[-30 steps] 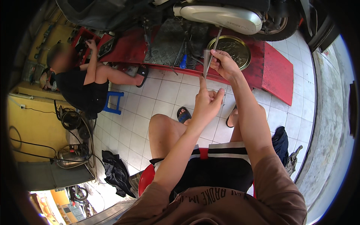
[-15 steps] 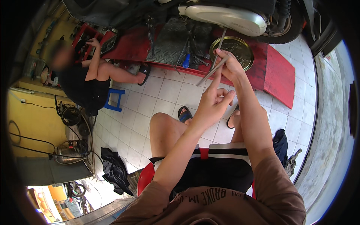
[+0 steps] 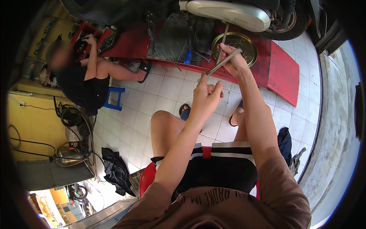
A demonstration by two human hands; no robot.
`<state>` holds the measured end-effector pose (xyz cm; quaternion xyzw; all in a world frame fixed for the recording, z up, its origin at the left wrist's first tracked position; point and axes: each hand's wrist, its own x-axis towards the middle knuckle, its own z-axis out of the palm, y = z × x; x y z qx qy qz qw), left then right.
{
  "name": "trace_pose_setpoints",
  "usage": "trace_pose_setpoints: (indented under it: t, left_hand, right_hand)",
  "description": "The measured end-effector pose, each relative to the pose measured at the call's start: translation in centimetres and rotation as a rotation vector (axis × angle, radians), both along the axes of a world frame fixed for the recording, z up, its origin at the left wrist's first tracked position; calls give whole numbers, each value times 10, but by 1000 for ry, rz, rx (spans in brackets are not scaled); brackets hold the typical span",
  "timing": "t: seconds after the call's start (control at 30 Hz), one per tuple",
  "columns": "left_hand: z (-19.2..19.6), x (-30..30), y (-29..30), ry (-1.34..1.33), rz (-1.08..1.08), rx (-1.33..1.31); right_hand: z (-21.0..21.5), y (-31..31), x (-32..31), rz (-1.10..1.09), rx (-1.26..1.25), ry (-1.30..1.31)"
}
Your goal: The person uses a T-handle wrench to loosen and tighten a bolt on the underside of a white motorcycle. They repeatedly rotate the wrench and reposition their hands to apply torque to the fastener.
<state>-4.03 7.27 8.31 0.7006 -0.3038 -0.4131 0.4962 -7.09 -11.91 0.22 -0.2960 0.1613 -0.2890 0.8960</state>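
Right hand (image 3: 233, 60), fingers wrapped around a metal tool (image 3: 221, 65); left hand (image 3: 206, 97) half open, index finger extended at the tool's near end; round gold-rimmed tray (image 3: 246, 44) beyond

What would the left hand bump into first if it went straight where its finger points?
Probably the grey metal tool: its near end is right by the left hand, at the pointing fingertip, though I can't tell if they touch. Beyond that seems to be the red platform.

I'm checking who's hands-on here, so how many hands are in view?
3: your right hand, holding a metal tool; your left hand, near its lower end; and a co-worker's hand, at upper left. Their other hand may be hidden.
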Motion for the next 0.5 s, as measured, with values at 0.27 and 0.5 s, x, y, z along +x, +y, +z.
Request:
trace_pose_setpoints:
  t: [0.27,0.5]
  left_hand:
    - [2,-12,1,-90,-65,-273]
    - [20,-12,-5,320,-91,-126]
  right_hand:
    - [2,1,0,83,-10,-100]
    - [-2,1,1,125,-18,-129]
